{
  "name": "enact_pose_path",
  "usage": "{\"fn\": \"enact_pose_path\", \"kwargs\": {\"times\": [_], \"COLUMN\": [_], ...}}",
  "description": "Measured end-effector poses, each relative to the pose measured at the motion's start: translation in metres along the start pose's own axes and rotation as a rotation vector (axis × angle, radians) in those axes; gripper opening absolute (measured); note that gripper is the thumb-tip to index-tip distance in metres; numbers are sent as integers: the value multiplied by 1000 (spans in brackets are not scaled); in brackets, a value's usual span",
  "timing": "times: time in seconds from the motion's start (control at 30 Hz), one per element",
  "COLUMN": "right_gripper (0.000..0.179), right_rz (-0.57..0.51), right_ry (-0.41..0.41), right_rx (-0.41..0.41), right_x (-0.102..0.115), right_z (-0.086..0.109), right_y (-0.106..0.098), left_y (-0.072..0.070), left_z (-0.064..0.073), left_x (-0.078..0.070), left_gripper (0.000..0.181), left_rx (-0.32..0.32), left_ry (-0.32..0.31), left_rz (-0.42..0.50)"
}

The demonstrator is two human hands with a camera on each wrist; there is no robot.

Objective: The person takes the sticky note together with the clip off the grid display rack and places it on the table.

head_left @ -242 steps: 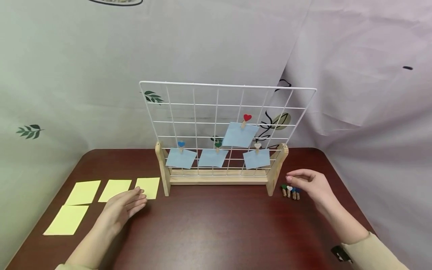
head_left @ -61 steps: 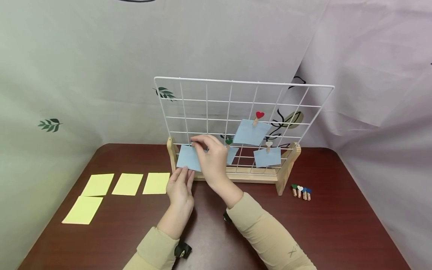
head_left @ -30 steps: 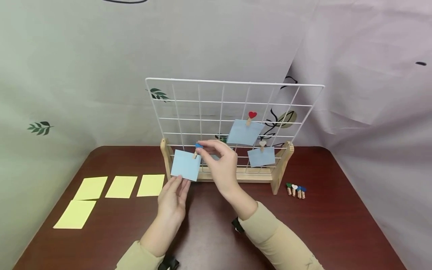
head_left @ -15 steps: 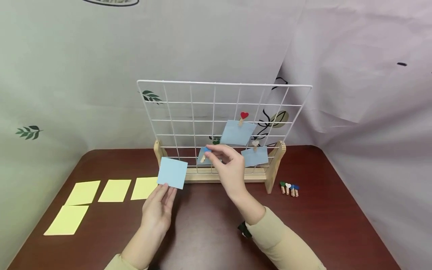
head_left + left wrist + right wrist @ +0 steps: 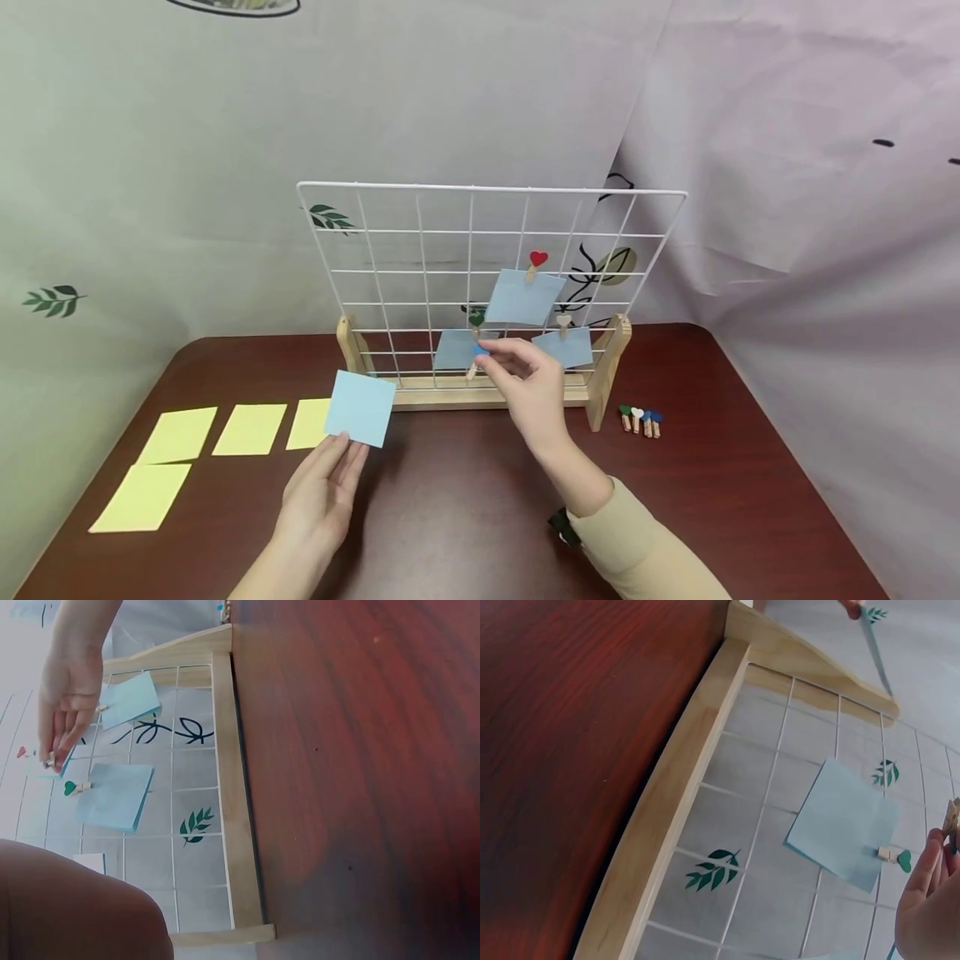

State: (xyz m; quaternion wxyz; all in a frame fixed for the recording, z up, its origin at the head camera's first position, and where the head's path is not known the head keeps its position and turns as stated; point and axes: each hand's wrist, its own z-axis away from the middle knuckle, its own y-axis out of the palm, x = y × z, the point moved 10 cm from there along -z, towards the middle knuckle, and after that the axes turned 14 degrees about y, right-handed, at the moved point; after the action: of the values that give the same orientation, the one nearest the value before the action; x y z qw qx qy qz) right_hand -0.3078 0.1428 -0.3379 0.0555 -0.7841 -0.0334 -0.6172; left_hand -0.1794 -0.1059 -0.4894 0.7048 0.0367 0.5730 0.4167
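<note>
In the head view my left hand point(image 5: 318, 492) pinches a light blue paper note point(image 5: 361, 408) by its lower edge, thumb in front. The note is held up left of the wire grid rack, overlapping a yellow note. My right hand point(image 5: 532, 396) pinches a small wooden clothespin point(image 5: 472, 372) with a blue heart, in front of the rack. Behind it, a blue note point(image 5: 453, 350) hangs from a green-heart clothespin point(image 5: 476, 318). Two more blue notes hang on the grid, one under a red-heart clothespin point(image 5: 537, 260), one under a white-heart clothespin point(image 5: 564, 321).
The white wire grid point(image 5: 491, 188) leans back in a wooden stand point(image 5: 450, 400) on the dark red table point(image 5: 465, 517). Several yellow notes point(image 5: 249, 429) lie at the left. Several heart clothespins point(image 5: 636, 422) lie right of the stand. A patterned cloth hangs behind.
The lower-left blue note and its blue-heart clothespin have come off the grid. My left hand has carried the note left and down; my right hand has moved right with the clothespin.
</note>
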Motion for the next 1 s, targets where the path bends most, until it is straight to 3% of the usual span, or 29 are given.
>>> {"fn": "enact_pose_path", "kwargs": {"times": [0.13, 0.43, 0.6, 0.73, 1.0], "right_gripper": [18, 19, 19, 18, 18], "right_rz": [3, 19, 49, 63, 106], "right_ry": [18, 84, 79, 93, 137], "right_rx": [5, -32, -58, -78, -99], "right_x": [-5, -20, -27, -37, -49], "right_z": [3, 7, 10, 12, 16], "right_y": [-7, -27, -38, -47, -63], "left_y": [-10, -38, -52, -63, -90], "left_z": [6, 13, 15, 16, 14], "left_x": [1, 5, 8, 8, 6], "left_gripper": [81, 85, 88, 87, 84], "left_rx": [0, -13, -17, -58, -134], "left_ry": [-21, -49, -53, -50, -66], "left_rz": [-1, 45, -10, -59, 64]}}
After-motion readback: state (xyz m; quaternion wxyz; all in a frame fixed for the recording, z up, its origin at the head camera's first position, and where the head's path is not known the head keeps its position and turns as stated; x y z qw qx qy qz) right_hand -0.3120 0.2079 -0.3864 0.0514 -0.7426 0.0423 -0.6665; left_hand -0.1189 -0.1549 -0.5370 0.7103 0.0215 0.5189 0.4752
